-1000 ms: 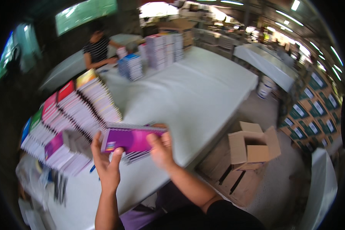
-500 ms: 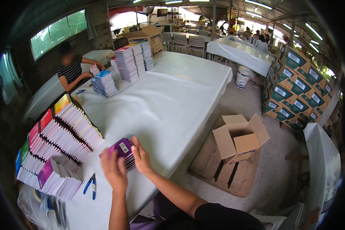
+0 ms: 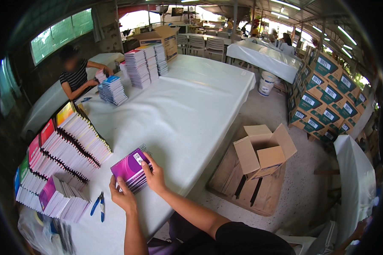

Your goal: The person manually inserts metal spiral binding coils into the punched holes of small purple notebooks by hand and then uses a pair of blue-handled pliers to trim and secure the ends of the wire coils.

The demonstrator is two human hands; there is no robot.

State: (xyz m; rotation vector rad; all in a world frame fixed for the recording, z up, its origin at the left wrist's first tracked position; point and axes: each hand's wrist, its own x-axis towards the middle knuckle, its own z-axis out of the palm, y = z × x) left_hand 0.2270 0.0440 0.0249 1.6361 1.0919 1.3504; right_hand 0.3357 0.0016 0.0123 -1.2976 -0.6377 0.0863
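A small stack of purple spiral notebooks [image 3: 128, 165] is between my two hands, over the near part of the white-covered table [image 3: 187, 110]. My left hand [image 3: 123, 197] grips its near left corner, thumb along the cover. On the right edge, beside the wire coils, my right hand [image 3: 155, 175] is closed with its fingers over the top. The undersides of the notebooks are hidden. Left of my left hand lie blue-handled pliers [image 3: 98, 206]. Closer to the table's left edge stands another pile of purple-covered notebooks [image 3: 59, 197].
Tall rows of notebooks [image 3: 74, 140] with coloured covers line the left side. Loose wire coils [image 3: 64, 236] lie near a plastic bag. Across the table a person [image 3: 76, 76] handles notebooks beside more stacks [image 3: 138, 68]. An open carton [image 3: 264, 155] sits on a wooden pallet [image 3: 225, 180] to the right.
My left hand, blurred over the notebooks before, now grips their near left corner. The right hand has shifted its fingers onto the cover. The view has moved slightly.
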